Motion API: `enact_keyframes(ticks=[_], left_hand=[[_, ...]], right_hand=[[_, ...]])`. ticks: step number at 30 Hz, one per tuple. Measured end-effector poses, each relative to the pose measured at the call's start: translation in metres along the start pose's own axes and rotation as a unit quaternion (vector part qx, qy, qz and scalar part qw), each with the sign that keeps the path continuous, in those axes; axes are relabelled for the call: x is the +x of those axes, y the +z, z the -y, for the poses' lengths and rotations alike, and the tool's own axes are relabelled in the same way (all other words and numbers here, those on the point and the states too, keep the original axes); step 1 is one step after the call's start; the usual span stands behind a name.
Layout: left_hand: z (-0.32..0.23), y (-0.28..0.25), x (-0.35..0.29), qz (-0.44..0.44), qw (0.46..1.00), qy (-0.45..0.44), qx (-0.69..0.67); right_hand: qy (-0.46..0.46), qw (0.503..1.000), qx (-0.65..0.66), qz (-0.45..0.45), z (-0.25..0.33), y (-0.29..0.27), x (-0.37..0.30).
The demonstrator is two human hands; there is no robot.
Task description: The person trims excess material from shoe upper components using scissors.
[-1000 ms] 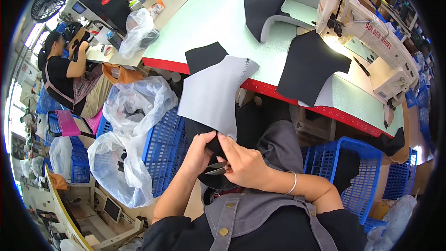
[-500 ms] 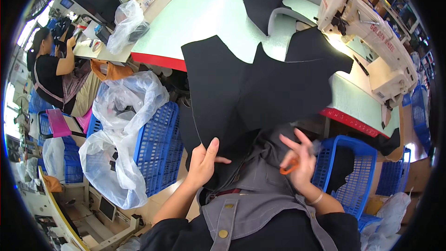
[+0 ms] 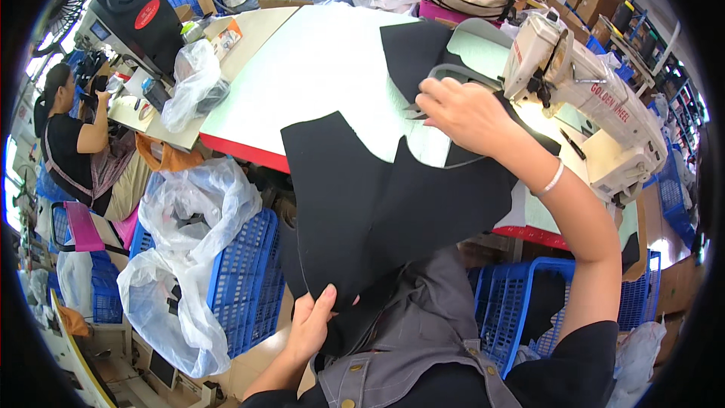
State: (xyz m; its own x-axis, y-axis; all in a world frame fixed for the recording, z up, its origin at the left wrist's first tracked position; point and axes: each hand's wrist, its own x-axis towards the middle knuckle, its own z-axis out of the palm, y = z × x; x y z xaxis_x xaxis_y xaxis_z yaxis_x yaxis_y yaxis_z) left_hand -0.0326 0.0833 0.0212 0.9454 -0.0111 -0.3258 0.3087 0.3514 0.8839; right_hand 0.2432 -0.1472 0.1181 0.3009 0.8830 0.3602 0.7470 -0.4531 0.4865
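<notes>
A large black fabric piece (image 3: 340, 189) drapes from the table edge down over my lap, with a seam line down its left part. My left hand (image 3: 311, 325) pinches its lower left edge, thumb on top and fingers partly hidden beneath. Out over the far edge of the fabric, my right hand (image 3: 468, 117) is closed, palm down. Small metallic tips of snips (image 3: 414, 112) poke out by its fingertips; the orange handle is hidden now. Beyond that hand lie another black piece (image 3: 408, 49) and a curved grey-edged piece (image 3: 479, 41).
At the right stands a white sewing machine (image 3: 596, 102), with a black pen (image 3: 572, 143) beside it. Blue crates stand either side of me, the left crate (image 3: 245, 279) with plastic bags (image 3: 174, 310). A co-worker (image 3: 83, 136) sits far left. The table has a red edge (image 3: 242, 153).
My right hand has swung from beside my lap, where an orange snips handle showed on its fingers, up and forward over the table. My left hand keeps its grip; the view has tilted up.
</notes>
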Motion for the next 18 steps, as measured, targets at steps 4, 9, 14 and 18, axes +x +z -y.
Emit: enact_keyframes(ticks=[4,9,14,18], left_hand=[[0.005,-0.007,0.000,-0.008,1.000,-0.012,-0.003],[0.007,-0.011,0.004,-0.006,1.000,-0.004,-0.011],[0.006,-0.010,0.006,-0.036,0.998,-0.004,-0.049],[0.005,-0.010,0.009,-0.026,0.998,-0.007,-0.053]], right_hand=[[-0.020,0.995,-0.032,0.095,-0.012,0.032,-0.002],[-0.009,0.985,0.018,0.171,-0.016,0.038,-0.011],[0.011,0.973,0.107,0.206,-0.025,0.041,-0.022],[0.022,0.968,0.164,0.189,-0.030,0.049,-0.031]])
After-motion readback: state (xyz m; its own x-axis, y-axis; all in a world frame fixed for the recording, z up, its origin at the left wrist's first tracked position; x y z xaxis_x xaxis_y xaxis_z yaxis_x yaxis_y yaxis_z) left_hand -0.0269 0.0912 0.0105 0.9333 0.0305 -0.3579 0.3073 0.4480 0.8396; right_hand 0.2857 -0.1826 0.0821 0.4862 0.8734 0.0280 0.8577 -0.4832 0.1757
